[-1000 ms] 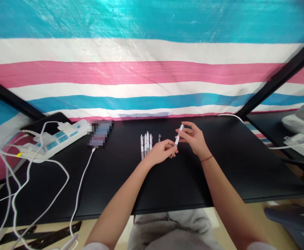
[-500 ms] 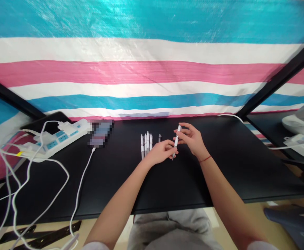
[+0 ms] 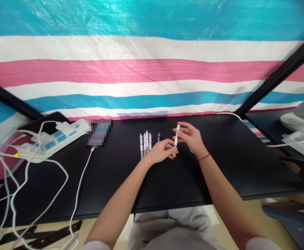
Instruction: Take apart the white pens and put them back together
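A white pen with a grey grip (image 3: 176, 139) is held above the black desk, tilted with its tip pointing down. My left hand (image 3: 163, 151) pinches its lower end near the grip. Around the upper barrel close the fingers of my right hand (image 3: 191, 138), which has a thin red cord at the wrist. Several similar white and grey pens (image 3: 146, 142) lie side by side just left of my left hand, their lower ends partly hidden by it. Beyond that hand lies a small dark piece (image 3: 158, 136), perhaps a pen part; its kind is unclear.
On the left, a white power strip (image 3: 60, 139) carries plugs and tangled white cables. A blurred-out phone (image 3: 99, 133) with a charging cable (image 3: 82, 177) lies beside it. Striped sheeting (image 3: 152, 73) hangs behind the black desk (image 3: 110, 184). Another power strip (image 3: 301, 146) sits at right.
Both hands keep hold of the pen in nearly the same place. The view has shifted very slightly; the pens on the desk have not moved.
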A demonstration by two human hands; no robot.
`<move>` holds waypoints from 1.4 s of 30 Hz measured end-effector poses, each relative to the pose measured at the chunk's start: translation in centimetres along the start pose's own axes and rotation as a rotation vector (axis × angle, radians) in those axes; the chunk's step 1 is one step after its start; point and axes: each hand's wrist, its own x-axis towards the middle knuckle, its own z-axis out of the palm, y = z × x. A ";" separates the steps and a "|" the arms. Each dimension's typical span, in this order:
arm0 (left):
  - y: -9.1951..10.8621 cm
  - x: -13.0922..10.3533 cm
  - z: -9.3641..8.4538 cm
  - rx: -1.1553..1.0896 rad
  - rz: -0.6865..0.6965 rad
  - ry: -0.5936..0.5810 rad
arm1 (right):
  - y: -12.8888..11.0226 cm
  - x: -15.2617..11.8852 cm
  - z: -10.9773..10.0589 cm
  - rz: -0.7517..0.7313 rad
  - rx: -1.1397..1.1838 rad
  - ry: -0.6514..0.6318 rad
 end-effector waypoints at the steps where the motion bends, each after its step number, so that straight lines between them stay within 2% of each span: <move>1: 0.0 0.0 0.0 -0.007 0.000 0.000 | 0.0 0.0 0.0 -0.001 0.003 0.004; 17: 0.3 -0.2 0.2 -0.012 -0.048 -0.008 | 0.0 0.0 0.2 -0.013 0.015 0.002; 22: 0.2 -0.1 0.3 -0.014 -0.040 -0.014 | 0.1 0.1 0.3 -0.017 0.008 0.041; 33: 0.1 -0.2 0.3 -0.004 -0.030 -0.023 | 0.1 -0.1 0.2 -0.022 -0.022 -0.009; 42: 0.2 -0.2 0.2 0.017 -0.031 -0.026 | 0.0 -0.1 0.3 -0.038 -0.033 0.001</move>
